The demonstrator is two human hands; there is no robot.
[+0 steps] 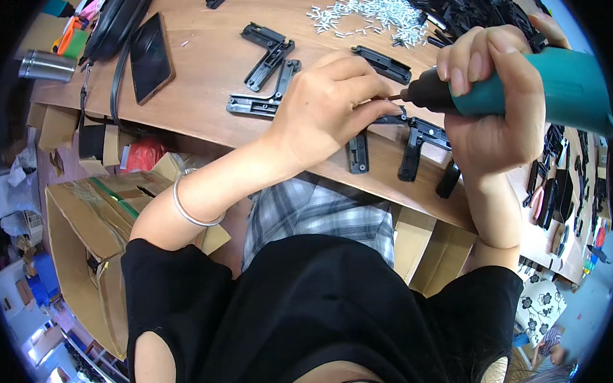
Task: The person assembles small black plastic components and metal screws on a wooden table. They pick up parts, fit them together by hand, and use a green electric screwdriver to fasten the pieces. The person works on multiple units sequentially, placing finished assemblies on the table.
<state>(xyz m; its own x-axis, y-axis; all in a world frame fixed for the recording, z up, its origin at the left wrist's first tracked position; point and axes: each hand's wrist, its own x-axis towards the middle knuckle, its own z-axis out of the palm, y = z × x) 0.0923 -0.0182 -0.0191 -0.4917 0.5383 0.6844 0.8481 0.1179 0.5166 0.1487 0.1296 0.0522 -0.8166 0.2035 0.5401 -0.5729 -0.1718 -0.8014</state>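
My right hand (497, 97) is wrapped round a teal electric screwdriver (562, 88) with a black nose, held level and pointing left. Its thin bit meets the fingertips of my left hand (336, 98), which are pinched together; what they hold there is too small to make out. Just below the bit lies a black L-shaped plastic part (413, 135) on the table. A straight black piece (358, 153) sits under my left hand. Beyond my hands is another straight black piece (383, 63). To the left of my left hand rest a black angled part (267, 53) and a second angled part (255, 105).
Small silver pins (381, 14) are heaped at the far side, beside a pile of black parts (476, 13). A phone (152, 58), a black bag (118, 25) and a metal cup (48, 66) are at the left. A cardboard box (82, 222) stands below the table's left edge.
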